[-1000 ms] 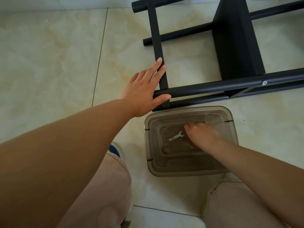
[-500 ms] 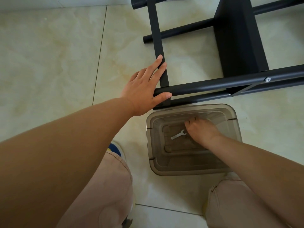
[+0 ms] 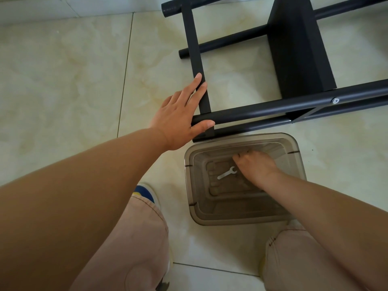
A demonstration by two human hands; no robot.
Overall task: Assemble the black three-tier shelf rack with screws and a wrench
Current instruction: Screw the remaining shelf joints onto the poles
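Head view: I see a glossy cream marble-pattern tiled floor [image 3: 63, 80] with dark grout lines and a pale wall base along the top edge. The black metal three-tier shelf rack [image 3: 294, 49] lies on its side on the tiles. My left hand [image 3: 178, 118] rests on its near tube, fingers straight, thumb under the tube end. A smoky translucent plastic bin [image 3: 294, 156] stands just beside the rack; a small silver flat wrench [image 3: 226, 172] lies on its bottom. My right hand [image 3: 257, 166] is inside the bin, fingers curled; whether it holds anything, I cannot tell.
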